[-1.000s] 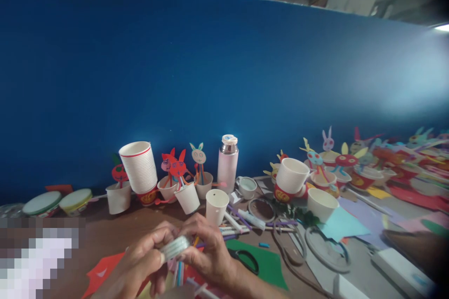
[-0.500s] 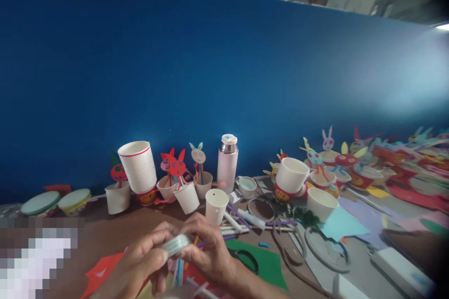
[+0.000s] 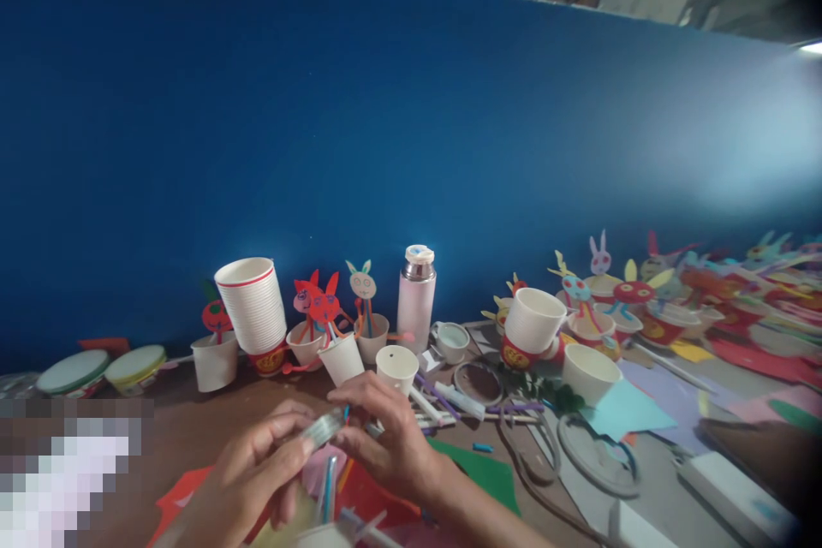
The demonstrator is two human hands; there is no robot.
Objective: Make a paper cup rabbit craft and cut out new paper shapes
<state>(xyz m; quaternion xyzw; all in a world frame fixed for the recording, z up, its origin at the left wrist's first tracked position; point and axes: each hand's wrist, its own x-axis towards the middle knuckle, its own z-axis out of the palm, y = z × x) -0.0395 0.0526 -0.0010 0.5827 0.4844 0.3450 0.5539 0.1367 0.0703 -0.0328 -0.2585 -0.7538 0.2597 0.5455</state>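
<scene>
My left hand [image 3: 260, 458] is closed around a roll of clear tape [image 3: 323, 428], held tilted above the table. My right hand [image 3: 385, 437] is at the roll's right edge, fingers and thumb curled in towards it. A small blue bit [image 3: 347, 414] shows between its fingertips; what they pinch is too small to make out. Below my hands a blue straw [image 3: 330, 479] stands beside a pink paper piece [image 3: 314, 471]. Red paper [image 3: 369, 492] lies under my right wrist. The rim of a white cup [image 3: 324, 536] shows at the bottom edge.
Behind stand stacked paper cups [image 3: 250, 304], cups with paper animal figures [image 3: 325, 304], a pink thermos [image 3: 416, 300] and a white paper cup [image 3: 396, 364]. To the right are green paper [image 3: 485, 475], a coiled cable [image 3: 597, 462] and a white box [image 3: 735, 497]. A blue wall [image 3: 385, 120] rises behind.
My right hand has risen slightly and drawn back from the roll's face to its right edge. The roll has tilted, and the blue bit now shows at my fingertips.
</scene>
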